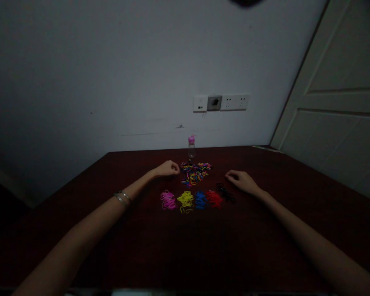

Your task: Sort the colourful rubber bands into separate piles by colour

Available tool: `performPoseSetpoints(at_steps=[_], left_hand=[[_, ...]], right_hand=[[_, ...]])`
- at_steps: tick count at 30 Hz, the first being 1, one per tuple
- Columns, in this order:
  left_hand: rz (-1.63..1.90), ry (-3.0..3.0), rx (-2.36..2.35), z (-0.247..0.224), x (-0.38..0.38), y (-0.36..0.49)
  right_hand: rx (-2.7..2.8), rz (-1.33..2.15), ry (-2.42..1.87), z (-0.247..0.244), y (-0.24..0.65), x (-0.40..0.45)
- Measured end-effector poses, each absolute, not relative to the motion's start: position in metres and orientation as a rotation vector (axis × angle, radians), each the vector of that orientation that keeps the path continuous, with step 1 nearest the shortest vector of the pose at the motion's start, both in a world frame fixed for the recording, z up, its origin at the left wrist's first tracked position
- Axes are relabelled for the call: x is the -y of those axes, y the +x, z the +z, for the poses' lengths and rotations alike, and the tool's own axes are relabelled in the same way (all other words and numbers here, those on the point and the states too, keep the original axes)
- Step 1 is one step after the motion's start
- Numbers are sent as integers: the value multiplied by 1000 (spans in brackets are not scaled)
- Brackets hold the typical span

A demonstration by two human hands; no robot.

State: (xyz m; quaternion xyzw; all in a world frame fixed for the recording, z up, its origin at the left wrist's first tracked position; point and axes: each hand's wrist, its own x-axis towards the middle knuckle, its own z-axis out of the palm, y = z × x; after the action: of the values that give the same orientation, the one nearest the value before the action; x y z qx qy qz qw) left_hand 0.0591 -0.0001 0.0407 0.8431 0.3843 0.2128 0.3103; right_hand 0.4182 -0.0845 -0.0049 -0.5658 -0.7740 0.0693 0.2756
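My left hand [168, 168] is closed, its curled fingers beside the left edge of a mixed pile of colourful small rubber bands [195, 174]. The fingers of my right hand [241, 181] are pressed together in a pinch, to the right of that pile and just above the black bands [225, 193]. Whether either hand holds a band is too dark and small to tell. Nearer to me lie single-colour heaps in a row: pink bands [168, 200], yellow bands [186, 199], blue bands [201, 200] and red bands [214, 199]. A couple of yellow bands lie apart below theirs.
Behind the mixed pile stands a small clear bottle [191, 150] with a pink cap. Everything rests on a dark red table [172, 250]. Its far edge meets a pale wall [142, 74] with sockets [234, 102]. At the right is a panelled door [336, 98].
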Motion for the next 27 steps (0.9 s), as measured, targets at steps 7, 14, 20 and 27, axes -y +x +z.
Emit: performPoseSetpoints(at_steps=[7,14,20,27], left_hand=[[424,2565,-723,50,39,73],[348,2667,-952,56,61,86],[185,2779,-941,60,65,90],[134,2789,-966,60,66,92]], right_hand=[[2121,138,-1562,-2,415,90],[2117,133,-1559,0,414,92],[2135,120,-1585,0,414,91],[2130,119,-1600,0,414,91]])
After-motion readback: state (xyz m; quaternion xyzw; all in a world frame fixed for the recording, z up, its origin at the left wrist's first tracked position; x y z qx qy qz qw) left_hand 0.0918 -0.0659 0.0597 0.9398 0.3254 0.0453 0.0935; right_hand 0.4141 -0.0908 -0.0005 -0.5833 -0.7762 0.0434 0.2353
